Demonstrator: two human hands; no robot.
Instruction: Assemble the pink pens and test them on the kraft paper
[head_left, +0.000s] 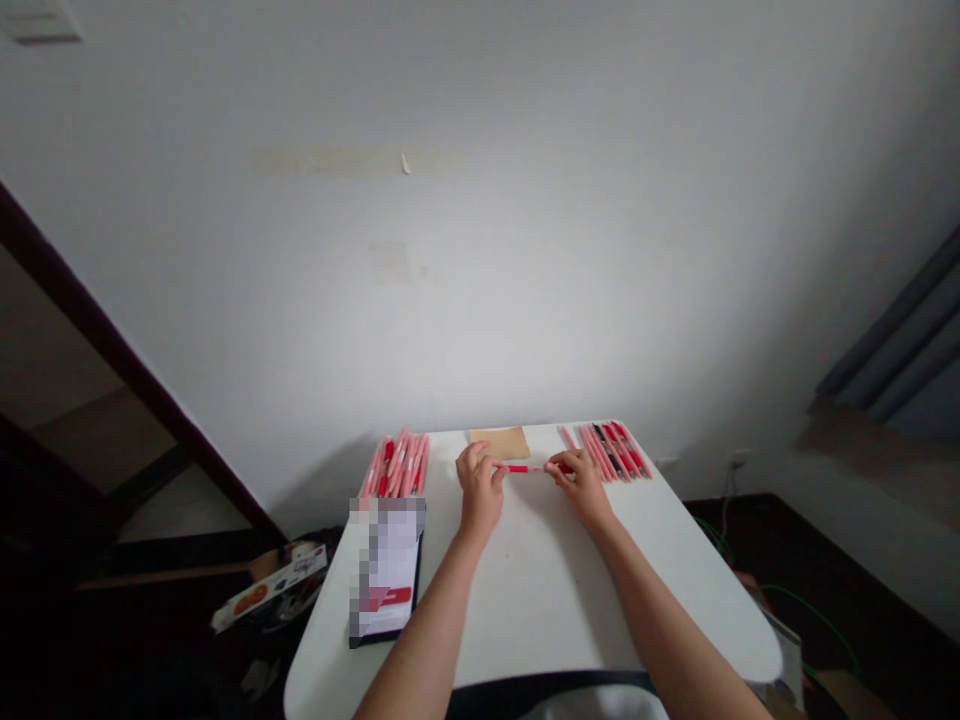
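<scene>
A slim red pen [519,469] lies level between my two hands, above the middle of the white table [525,590]. My left hand [481,482] pinches its left end between thumb and fingers. At the other end, my right hand [576,478] grips it with the fingertips, which hide part of the red piece there. Just to the right of my right hand is a row of pink, red and black pens [616,452]. Left of my left hand, a looser pile of pink and red pens [396,464] rests near the table's far edge.
Behind my hands lies a tan piece of paper or card [510,442]. A tablet or large phone [394,575], partly pixelated, is at the table's left side. The wall [525,250] rises directly behind the table. Boxes and clutter [277,585] sit on the floor at left.
</scene>
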